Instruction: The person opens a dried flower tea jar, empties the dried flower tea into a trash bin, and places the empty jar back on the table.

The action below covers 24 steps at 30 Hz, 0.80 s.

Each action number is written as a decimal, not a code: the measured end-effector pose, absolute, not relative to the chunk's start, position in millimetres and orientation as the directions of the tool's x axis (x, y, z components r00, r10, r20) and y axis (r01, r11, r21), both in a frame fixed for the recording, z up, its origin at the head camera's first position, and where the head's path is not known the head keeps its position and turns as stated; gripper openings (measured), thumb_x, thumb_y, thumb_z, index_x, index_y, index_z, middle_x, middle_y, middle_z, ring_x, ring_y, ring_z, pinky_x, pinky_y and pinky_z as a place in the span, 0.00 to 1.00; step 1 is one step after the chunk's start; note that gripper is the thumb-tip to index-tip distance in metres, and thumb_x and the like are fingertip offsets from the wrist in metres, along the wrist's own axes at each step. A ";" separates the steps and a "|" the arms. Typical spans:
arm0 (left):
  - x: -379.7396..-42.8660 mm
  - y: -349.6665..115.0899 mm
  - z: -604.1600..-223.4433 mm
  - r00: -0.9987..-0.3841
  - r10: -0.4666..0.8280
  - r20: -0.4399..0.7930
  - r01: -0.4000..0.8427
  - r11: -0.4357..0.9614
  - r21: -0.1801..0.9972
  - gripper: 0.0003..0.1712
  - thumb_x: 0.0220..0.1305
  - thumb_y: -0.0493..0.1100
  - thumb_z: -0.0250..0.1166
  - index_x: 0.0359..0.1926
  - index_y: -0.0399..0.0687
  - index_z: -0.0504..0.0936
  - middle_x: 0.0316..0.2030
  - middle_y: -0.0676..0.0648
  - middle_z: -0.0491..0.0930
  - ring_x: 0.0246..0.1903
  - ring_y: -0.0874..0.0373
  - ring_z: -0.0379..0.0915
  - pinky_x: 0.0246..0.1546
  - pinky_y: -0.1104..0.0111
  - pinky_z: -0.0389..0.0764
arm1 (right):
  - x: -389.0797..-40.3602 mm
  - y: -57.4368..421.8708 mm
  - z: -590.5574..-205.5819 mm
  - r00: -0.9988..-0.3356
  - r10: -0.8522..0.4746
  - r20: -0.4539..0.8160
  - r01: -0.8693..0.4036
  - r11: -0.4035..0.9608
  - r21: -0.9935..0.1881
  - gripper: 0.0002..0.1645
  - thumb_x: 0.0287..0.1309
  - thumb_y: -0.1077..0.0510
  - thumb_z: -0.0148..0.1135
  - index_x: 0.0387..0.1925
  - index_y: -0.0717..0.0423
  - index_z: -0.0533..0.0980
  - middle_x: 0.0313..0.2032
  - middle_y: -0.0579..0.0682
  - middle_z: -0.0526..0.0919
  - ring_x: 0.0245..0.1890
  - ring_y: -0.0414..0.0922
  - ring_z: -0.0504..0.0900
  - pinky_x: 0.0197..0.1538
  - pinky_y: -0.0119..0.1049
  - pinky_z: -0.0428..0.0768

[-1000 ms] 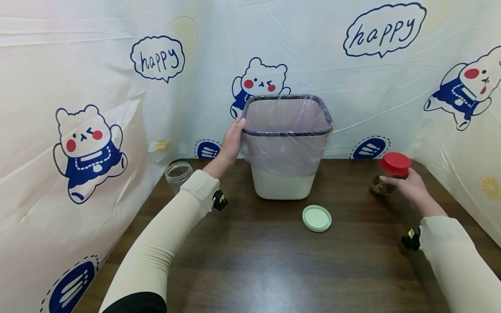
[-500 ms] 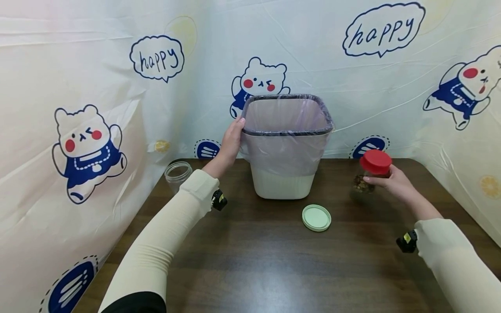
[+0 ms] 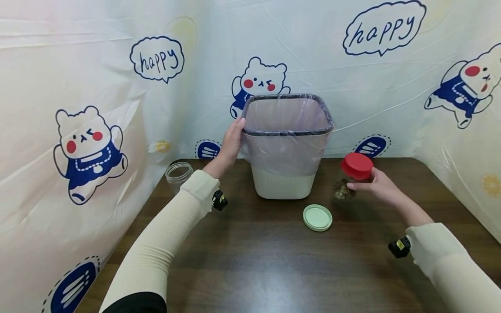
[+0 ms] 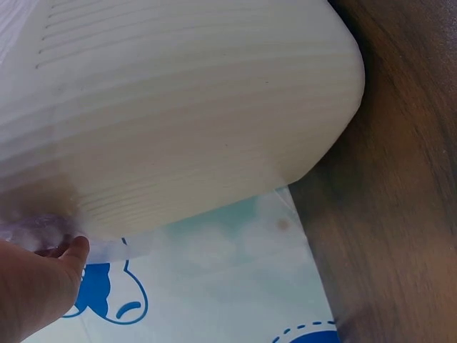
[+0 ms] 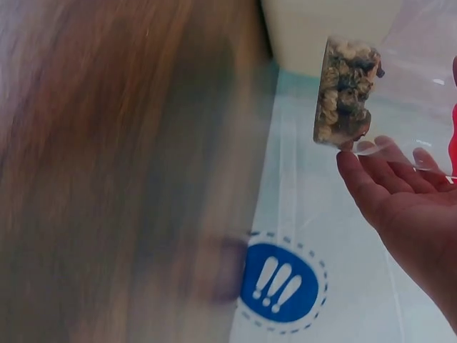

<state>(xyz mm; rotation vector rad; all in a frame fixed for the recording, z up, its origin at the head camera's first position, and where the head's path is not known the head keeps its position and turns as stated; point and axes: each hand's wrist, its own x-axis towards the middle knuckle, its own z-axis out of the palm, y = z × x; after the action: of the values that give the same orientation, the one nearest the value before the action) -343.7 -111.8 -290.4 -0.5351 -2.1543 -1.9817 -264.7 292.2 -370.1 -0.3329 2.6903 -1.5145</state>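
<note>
A cream trash bin [image 3: 283,184] lined with a translucent plastic bag [image 3: 283,152] stands at the back of the table. My left hand [image 3: 232,141] grips its left rim; in the left wrist view the thumb shows by the crumpled bag edge. My right hand [image 3: 379,187] holds a clear jar [image 5: 407,93] with a red lid [image 3: 356,166], right of the bin and tilted. Dried, pale-and-dark clumps [image 5: 348,93] lie in the bottom of that jar. The fingers [image 5: 382,153] wrap its side, seen from below in the right wrist view.
A pale green round lid [image 3: 317,218] lies on the dark wooden table [image 3: 250,261] in front of the bin. At the back left an uncapped clear jar [image 3: 178,171] is partly hidden by my left sleeve. A printed curtain [image 3: 305,52] hangs close behind the table.
My right hand has carried the red-lidded jar leftward, from the table's right side to near the bin. My left hand stays on the bin's rim.
</note>
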 end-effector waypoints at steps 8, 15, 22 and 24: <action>-344.4 -111.4 -291.0 -0.920 0.139 0.366 0.374 0.042 0.926 0.36 0.75 0.59 0.42 0.75 0.46 0.52 0.74 0.50 0.51 0.72 0.58 0.47 0.68 0.61 0.53 | -255.9 269.3 -370.5 -0.947 -0.292 0.132 -0.257 0.446 -0.857 0.36 0.58 0.61 0.67 0.62 0.71 0.63 0.49 0.65 0.79 0.40 0.35 0.79 0.45 0.30 0.76; -343.5 -111.4 -291.6 -0.919 0.129 0.372 0.380 0.048 0.924 0.36 0.75 0.59 0.42 0.75 0.45 0.52 0.74 0.49 0.52 0.71 0.57 0.48 0.68 0.60 0.54 | -249.3 247.5 -370.8 -0.923 -0.354 0.149 -0.284 0.369 -0.885 0.35 0.54 0.63 0.68 0.60 0.72 0.64 0.46 0.61 0.80 0.41 0.39 0.79 0.44 0.33 0.78; -345.0 -111.8 -292.4 -0.919 0.127 0.373 0.382 0.054 0.923 0.36 0.75 0.59 0.42 0.75 0.46 0.53 0.74 0.49 0.52 0.71 0.57 0.48 0.68 0.59 0.53 | -243.6 225.5 -378.8 -0.898 -0.418 0.140 -0.290 0.322 -0.901 0.37 0.52 0.64 0.70 0.60 0.72 0.65 0.48 0.61 0.79 0.44 0.42 0.79 0.47 0.34 0.77; -345.3 -111.8 -292.3 -0.917 0.130 0.377 0.386 0.058 0.921 0.36 0.75 0.59 0.42 0.75 0.46 0.53 0.74 0.49 0.53 0.71 0.57 0.48 0.68 0.59 0.53 | -242.2 219.2 -381.2 -0.886 -0.443 0.138 -0.292 0.303 -0.907 0.37 0.52 0.64 0.70 0.60 0.72 0.64 0.49 0.61 0.79 0.45 0.45 0.79 0.48 0.35 0.77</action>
<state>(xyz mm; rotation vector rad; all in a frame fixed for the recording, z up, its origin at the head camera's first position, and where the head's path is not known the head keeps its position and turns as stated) -345.3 -111.8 -292.3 -0.5308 -2.1350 -1.9624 -242.2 219.2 -381.2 -0.6877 2.4208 -1.6393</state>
